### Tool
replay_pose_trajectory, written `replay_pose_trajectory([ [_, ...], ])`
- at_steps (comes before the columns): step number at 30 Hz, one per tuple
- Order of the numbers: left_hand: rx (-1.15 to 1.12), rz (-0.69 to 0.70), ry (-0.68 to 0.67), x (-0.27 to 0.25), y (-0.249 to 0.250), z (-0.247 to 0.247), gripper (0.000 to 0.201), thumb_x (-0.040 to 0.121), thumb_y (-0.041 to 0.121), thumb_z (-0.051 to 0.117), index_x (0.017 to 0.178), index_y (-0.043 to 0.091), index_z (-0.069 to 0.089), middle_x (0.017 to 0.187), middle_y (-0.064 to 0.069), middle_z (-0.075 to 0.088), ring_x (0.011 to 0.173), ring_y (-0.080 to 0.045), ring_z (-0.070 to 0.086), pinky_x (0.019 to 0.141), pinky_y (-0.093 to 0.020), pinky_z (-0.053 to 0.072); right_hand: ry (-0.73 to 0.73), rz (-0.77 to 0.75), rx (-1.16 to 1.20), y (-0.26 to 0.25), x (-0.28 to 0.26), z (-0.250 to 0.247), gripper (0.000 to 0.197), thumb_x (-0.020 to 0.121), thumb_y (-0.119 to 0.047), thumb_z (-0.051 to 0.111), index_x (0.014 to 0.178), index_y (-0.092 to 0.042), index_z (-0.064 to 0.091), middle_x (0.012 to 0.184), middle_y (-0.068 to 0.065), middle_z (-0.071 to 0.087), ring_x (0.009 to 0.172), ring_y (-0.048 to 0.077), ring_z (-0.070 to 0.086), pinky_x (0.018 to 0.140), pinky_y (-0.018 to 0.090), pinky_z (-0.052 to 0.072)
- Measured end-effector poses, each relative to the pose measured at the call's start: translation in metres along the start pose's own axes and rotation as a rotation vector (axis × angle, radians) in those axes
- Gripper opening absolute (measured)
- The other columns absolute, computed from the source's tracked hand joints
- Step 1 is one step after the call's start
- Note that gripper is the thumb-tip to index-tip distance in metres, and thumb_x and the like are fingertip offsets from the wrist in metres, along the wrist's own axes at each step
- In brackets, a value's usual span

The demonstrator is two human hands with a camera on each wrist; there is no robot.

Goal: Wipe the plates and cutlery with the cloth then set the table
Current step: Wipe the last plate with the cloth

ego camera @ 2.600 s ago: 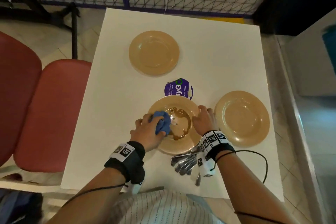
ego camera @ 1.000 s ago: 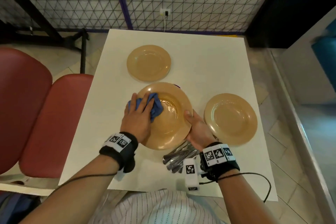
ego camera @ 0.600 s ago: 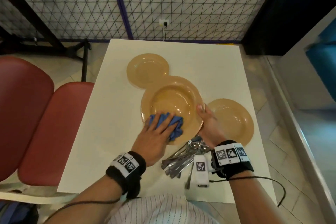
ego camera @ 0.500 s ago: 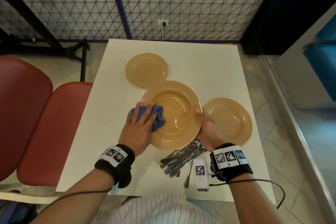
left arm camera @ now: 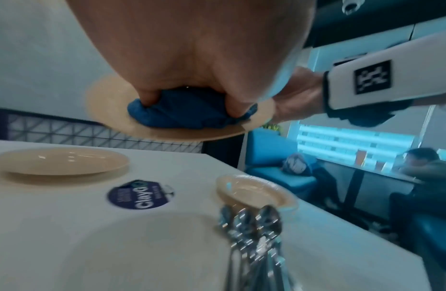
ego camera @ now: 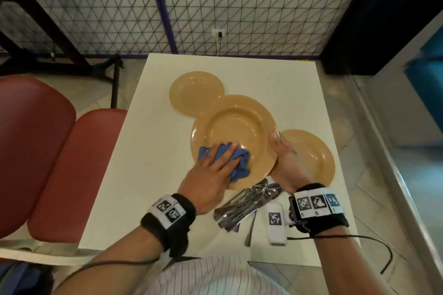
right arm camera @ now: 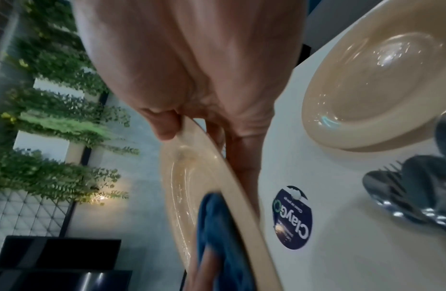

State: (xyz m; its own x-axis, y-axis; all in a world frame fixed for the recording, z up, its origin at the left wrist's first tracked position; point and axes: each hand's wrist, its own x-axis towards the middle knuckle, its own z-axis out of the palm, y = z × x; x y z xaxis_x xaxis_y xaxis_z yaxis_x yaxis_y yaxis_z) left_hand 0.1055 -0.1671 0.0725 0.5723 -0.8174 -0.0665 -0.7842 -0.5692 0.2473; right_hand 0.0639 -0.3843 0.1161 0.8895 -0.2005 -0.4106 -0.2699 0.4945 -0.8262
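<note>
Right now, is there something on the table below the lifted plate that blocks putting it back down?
Only a flat round sticker lies there. The cutlery pile and two other plates lie beside that spot.

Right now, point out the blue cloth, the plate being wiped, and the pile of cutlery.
blue cloth (ego camera: 236,165): head view, on the bunched folds right of the fingers.
plate being wiped (ego camera: 233,128): head view, on its bare inner well.
pile of cutlery (ego camera: 242,208): head view, on the bundled handles.
</note>
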Motion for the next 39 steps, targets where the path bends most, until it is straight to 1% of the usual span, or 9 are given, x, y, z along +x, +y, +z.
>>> replay_pose_trajectory([
  [6, -0.048, -0.46, 0.085, 0.023, -0.043, -0.039, 0.066, 0.104, 0.024, 0.037, 0.159, 0.021, 0.002, 0.167, -0.002, -0.014, 0.151, -0.04, -0.014, 0.122, -0.058, 0.008, -0.112, 0.065, -0.114, 0.031, -0.017, 0.017, 0.036, 0.104, -0.038, 0.042, 0.133, -0.023, 0.058, 0.124, 0.013, 0.069, 0.116, 0.044, 0.062, 0.093, 0.075, 0.043],
  [12, -0.168, -0.162, 0.131, 0.037, 0.036, -0.033, 0.062, 0.105, 0.027, 0.031, 0.16, 0.018, 0.003, 0.168, -0.002, -0.009, 0.153, -0.029, -0.017, 0.125, -0.052, 0.005, -0.024, -0.026, -0.037, 0.018, -0.003, 0.03, 0.033, 0.105, -0.026, 0.041, 0.13, -0.016, 0.06, 0.118, 0.007, 0.073, 0.112, 0.029, 0.067, 0.089, 0.045, 0.056],
  [16, -0.067, -0.039, 0.006, -0.007, 0.012, -0.006, 0.062, 0.103, 0.03, 0.032, 0.16, 0.025, 0.008, 0.168, 0.001, -0.001, 0.154, -0.032, -0.005, 0.122, -0.055, 0.016, 0.013, -0.044, -0.05, 0.005, -0.012, 0.005, 0.031, 0.102, -0.029, 0.044, 0.122, -0.014, 0.062, 0.115, 0.014, 0.072, 0.108, 0.035, 0.067, 0.089, 0.051, 0.055],
  [19, -0.017, -0.225, 0.003, -0.008, -0.028, -0.015, 0.063, 0.099, 0.027, 0.038, 0.158, 0.023, 0.016, 0.168, -0.002, 0.004, 0.152, -0.042, 0.007, 0.115, -0.062, 0.028, -0.032, -0.007, -0.095, 0.016, -0.025, 0.001, 0.033, 0.1, -0.036, 0.047, 0.128, -0.027, 0.06, 0.121, 0.013, 0.071, 0.111, 0.04, 0.065, 0.092, 0.064, 0.049],
  [22, -0.088, -0.461, 0.065, 0.021, -0.034, -0.038, 0.064, 0.105, 0.026, 0.033, 0.159, 0.021, -0.001, 0.166, -0.001, -0.018, 0.151, -0.039, -0.014, 0.122, -0.058, 0.01, -0.096, -0.025, -0.169, 0.031, -0.028, 0.014, 0.033, 0.102, -0.038, 0.046, 0.131, -0.028, 0.06, 0.122, 0.014, 0.069, 0.113, 0.045, 0.063, 0.095, 0.072, 0.043],
  [28, -0.33, -0.18, 0.181, 0.039, 0.051, -0.039, 0.06, 0.107, 0.031, 0.026, 0.158, 0.02, -0.003, 0.16, 0.006, -0.021, 0.151, -0.026, -0.022, 0.124, -0.042, -0.007, -0.07, -0.191, -0.246, 0.006, -0.012, 0.03, 0.03, 0.106, -0.022, 0.039, 0.122, -0.031, 0.063, 0.123, -0.003, 0.07, 0.123, 0.017, 0.061, 0.11, 0.046, 0.044],
  [31, -0.112, -0.024, 0.058, 0.009, 0.029, 0.004, 0.068, 0.104, 0.025, 0.037, 0.157, 0.025, -0.006, 0.166, 0.001, -0.014, 0.153, -0.03, -0.017, 0.125, -0.053, 0.003, -0.022, -0.214, -0.26, -0.014, -0.015, 0.009, 0.026, 0.099, -0.032, 0.045, 0.114, -0.027, 0.065, 0.111, 0.003, 0.074, 0.111, 0.029, 0.067, 0.091, 0.043, 0.057],
  [34, -0.081, -0.229, 0.005, 0.002, -0.024, 0.007, 0.066, 0.099, 0.026, 0.035, 0.158, 0.015, 0.009, 0.167, -0.005, -0.009, 0.152, -0.042, -0.007, 0.117, -0.062, 0.023, -0.07, -0.175, -0.266, -0.011, -0.026, -0.002, 0.035, 0.099, -0.035, 0.042, 0.126, -0.02, 0.06, 0.118, 0.013, 0.071, 0.111, 0.036, 0.066, 0.081, 0.041, 0.06],
  [39, -0.166, -0.4, 0.162, 0.05, -0.018, -0.049, 0.058, 0.105, 0.028, 0.028, 0.157, 0.006, 0.014, 0.167, -0.014, -0.002, 0.151, -0.043, -0.01, 0.122, -0.059, 0.011, -0.147, -0.177, -0.336, 0.013, -0.025, 0.022, 0.033, 0.101, -0.039, 0.044, 0.127, -0.029, 0.061, 0.114, 0.011, 0.073, 0.104, 0.04, 0.068, 0.083, 0.06, 0.057],
])
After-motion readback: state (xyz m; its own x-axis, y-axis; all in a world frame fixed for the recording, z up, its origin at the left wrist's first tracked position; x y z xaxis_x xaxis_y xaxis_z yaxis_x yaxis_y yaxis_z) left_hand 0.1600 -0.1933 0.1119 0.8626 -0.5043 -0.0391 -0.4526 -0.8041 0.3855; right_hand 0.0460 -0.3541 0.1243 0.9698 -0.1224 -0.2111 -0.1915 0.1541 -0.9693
